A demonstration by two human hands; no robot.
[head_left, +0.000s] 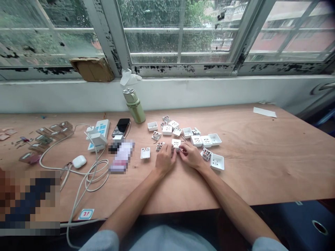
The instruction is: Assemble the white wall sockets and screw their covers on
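Observation:
A white socket unit (176, 143) with dark slots on its face is between my two hands at the middle of the table. My left hand (165, 158) has its fingers closed against the left side of it. On the other side, my right hand (190, 154) pinches its right edge. Around them lie more white socket units (196, 140), empty white shells (215, 139) and inner parts with metal contacts (206, 154). One open shell (217, 162) sits right of my right hand, and a flat white cover (145, 153) lies left of my left hand.
A green thermos (135, 107) stands by the wall. To the left are a power strip (103, 129), a phone (121, 127), a white earbud case (79, 161) and looping white cables (89, 174). Several small clear boxes (51, 135) lie farther left. A paper strip (265, 112) lies at the right.

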